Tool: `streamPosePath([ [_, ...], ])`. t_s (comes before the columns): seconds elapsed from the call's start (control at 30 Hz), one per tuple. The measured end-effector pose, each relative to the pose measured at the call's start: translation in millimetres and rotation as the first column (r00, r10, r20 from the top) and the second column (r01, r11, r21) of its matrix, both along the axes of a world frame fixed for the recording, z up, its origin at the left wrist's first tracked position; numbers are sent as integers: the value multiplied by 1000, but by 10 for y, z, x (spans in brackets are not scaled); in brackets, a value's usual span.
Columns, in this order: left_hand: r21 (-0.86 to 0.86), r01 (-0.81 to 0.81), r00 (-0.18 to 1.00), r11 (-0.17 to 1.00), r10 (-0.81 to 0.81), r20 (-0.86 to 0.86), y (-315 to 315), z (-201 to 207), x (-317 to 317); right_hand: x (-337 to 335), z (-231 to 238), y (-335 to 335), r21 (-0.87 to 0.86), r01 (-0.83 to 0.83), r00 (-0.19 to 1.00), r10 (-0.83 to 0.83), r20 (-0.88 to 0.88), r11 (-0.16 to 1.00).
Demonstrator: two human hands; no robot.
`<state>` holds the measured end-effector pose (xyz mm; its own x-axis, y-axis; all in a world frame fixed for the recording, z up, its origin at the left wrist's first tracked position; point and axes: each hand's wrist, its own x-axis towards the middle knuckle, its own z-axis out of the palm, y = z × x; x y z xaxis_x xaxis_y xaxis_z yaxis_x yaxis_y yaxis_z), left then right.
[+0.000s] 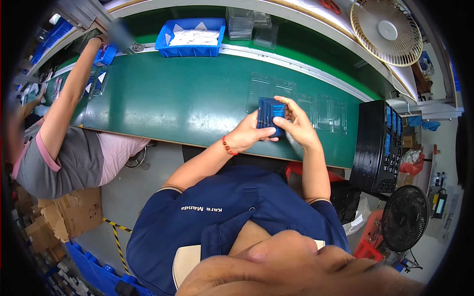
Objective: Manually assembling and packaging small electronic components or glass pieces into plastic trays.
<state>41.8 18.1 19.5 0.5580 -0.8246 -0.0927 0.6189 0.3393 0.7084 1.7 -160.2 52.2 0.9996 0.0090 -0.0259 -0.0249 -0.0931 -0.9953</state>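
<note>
A small stack of dark blue, shiny flat pieces point(271, 114) is held above the front half of the green table. I cannot make out exactly what these pieces are. My left hand point(245, 134) grips the stack's left and lower side, its thumb along the near edge. From the right, my right hand point(299, 126) closes on it, the thumb pressing on the top face and the fingers behind the far edge. Just beyond my hands, several clear plastic blister trays point(323, 109) lie in a row on the table.
A blue bin point(190, 51) with white paper pieces stands at the back, beside stacked clear plastic trays point(240, 24). Black stacked trays point(369, 145) holding blue pieces rise at the right table end, near a black fan point(406, 218). A co-worker's arm point(74, 91) reaches across at left.
</note>
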Motion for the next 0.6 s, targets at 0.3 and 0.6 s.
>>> streamPosePath([
  [0.3, -104, -202, 966, 974, 181, -183, 448, -110, 113, 274, 2, 48, 202, 53, 991, -28, -128, 978],
  [0.6, -43, -361, 909, 932, 341, -239, 550, -246, 234, 711, -57, 124, -716, 6, 998, -49, -40, 698],
])
